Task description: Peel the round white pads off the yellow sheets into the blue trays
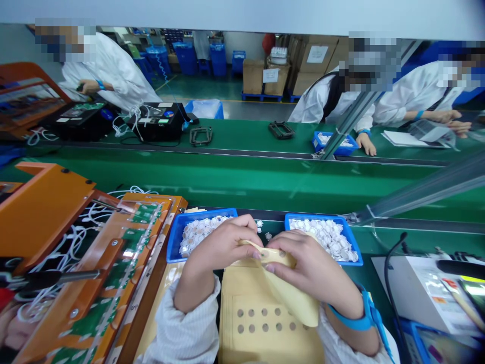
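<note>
A pale yellow sheet [297, 299], curled over, is held up between my two hands. My left hand [229, 240] pinches its upper edge between thumb and fingers. My right hand [303, 258] grips the folded part beside it, with thumb in front and fingers behind. Round dots show on the sheet near my fingertips. Beneath lies a stack of similar yellow sheets [265, 349], the top one bearing rows of round grey dots [265, 312]. Behind my left hand is a blue tray [172, 245] of small round white parts [197, 233]; another blue tray [356, 247] with white parts [333, 237] stands behind my right hand.
An orange fixture [53, 212] with green circuit boards [132, 235] and white cables takes up the left. A slanted metal post [424, 194] and a white box [409, 283] are at right. Co-workers sit across the green bench [242, 134]. Loose white parts [259, 224] lie between the trays.
</note>
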Motion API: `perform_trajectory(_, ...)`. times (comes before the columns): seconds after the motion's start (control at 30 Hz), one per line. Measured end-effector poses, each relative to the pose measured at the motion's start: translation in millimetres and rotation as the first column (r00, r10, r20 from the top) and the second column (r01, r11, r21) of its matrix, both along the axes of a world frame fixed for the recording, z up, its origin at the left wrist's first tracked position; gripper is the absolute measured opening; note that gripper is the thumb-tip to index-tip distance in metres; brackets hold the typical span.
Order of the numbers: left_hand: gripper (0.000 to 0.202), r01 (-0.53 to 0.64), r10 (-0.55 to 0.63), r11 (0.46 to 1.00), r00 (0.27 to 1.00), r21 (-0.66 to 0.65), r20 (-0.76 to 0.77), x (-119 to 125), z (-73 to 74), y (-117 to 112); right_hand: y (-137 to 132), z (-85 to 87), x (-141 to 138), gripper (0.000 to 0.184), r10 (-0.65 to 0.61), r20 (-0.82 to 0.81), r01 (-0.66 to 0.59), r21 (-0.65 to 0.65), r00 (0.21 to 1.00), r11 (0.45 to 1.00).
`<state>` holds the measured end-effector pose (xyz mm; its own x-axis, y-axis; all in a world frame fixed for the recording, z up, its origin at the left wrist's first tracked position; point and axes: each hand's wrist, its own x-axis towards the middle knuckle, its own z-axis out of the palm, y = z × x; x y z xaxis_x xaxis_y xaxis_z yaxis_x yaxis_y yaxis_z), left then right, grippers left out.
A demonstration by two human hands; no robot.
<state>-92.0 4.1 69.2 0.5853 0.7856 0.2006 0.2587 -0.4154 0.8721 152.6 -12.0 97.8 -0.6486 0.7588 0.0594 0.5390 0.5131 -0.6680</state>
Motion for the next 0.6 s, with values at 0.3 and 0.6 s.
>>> perform_trajectory(0.3, 0.054, 0.001, -0.001, 1.000, 1.000, -0.016, -0.023, 0.5, 1.6, 0.2, 1.0, -2.0, 1.3, 0.019, -0.022, -0.090, 0.027, 0.054, 0.996, 0.998)
perform_trajectory(0.6, 0.052, 0.025, -0.025, 1.000, 0.999, 0.000, -0.024, 1.1, 1.2, 1.1, 0.9, -0.3, 0.8, 0.012, -0.015, -0.050, 0.016, 0.025, 0.999, 1.000)
